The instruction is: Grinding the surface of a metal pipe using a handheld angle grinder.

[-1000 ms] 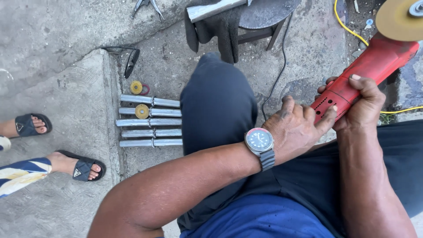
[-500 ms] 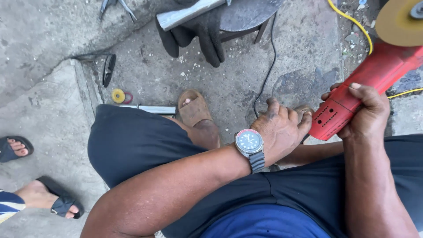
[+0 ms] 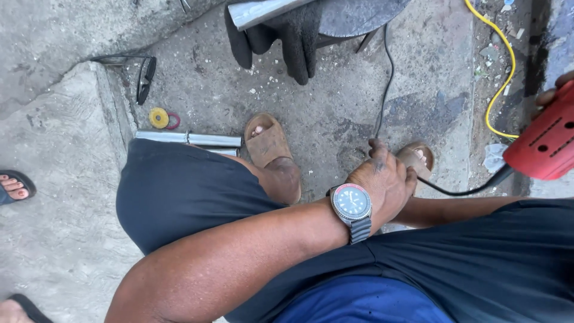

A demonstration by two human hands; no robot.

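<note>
Left hand (image 3: 385, 179), wearing a watch (image 3: 351, 203), hangs loosely curled above the knees, its grip empty. Right hand (image 3: 553, 93), mostly out of frame, holds the red grinder (image 3: 544, 143) at right edge. Metal tubes (image 3: 188, 139) lie on the floor (image 3: 335, 101) beside a yellow disc (image 3: 158, 117).

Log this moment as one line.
left hand: free above knee | right hand: on red angle grinder | metal tubes: on ground
</note>
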